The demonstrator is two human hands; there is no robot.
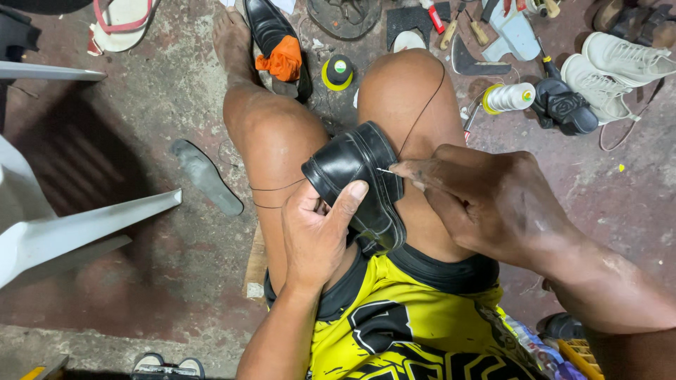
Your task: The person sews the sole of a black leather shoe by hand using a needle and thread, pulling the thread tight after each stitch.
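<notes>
fingers of the left hand [317,232] wrap the black shoe [355,179]; right hand [486,200] fingers pinch a needle [385,169]

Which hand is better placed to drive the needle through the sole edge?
Right. The right hand already pinches the needle at the black shoe; the left hand is occupied gripping the shoe.

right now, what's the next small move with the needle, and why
Probably push the needle on through the sole edge: the right hand pinches it with its tip at the black shoe, the left hand braces the shoe, and the thread hangs slack.
</notes>
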